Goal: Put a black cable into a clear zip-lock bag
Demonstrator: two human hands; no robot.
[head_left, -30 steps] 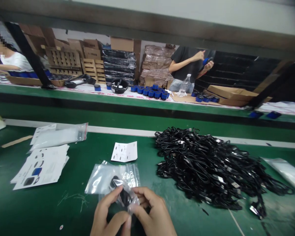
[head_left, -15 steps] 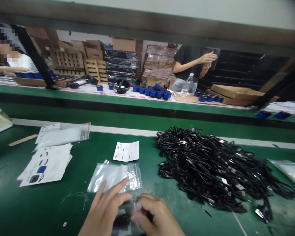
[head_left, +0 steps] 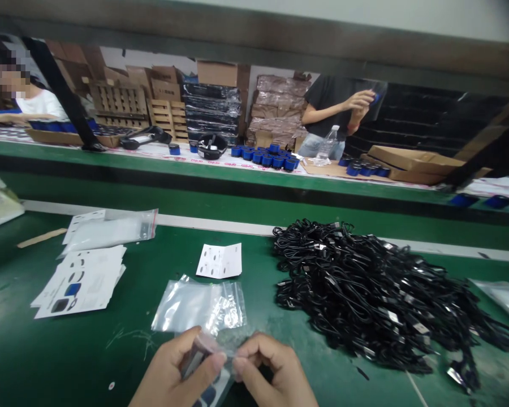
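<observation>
Both hands hold one small clear bag (head_left: 212, 362) at the near edge of the green table (head_left: 152, 350). The left hand (head_left: 173, 376) pinches it between thumb and forefinger — the right hand (head_left: 274, 376) pinches its top edge the same way, other fingers curled. The bag's long axis runs from the near edge up toward the cable pile (head_left: 377, 299), something dark inside. Left of the pile lie one empty bag (head_left: 199, 305), one folded leaflet (head_left: 219, 261) and one stack of sheets (head_left: 82, 280).

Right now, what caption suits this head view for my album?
Left hand and right hand pinch a small clear bag beside a heap of black cables.
</observation>
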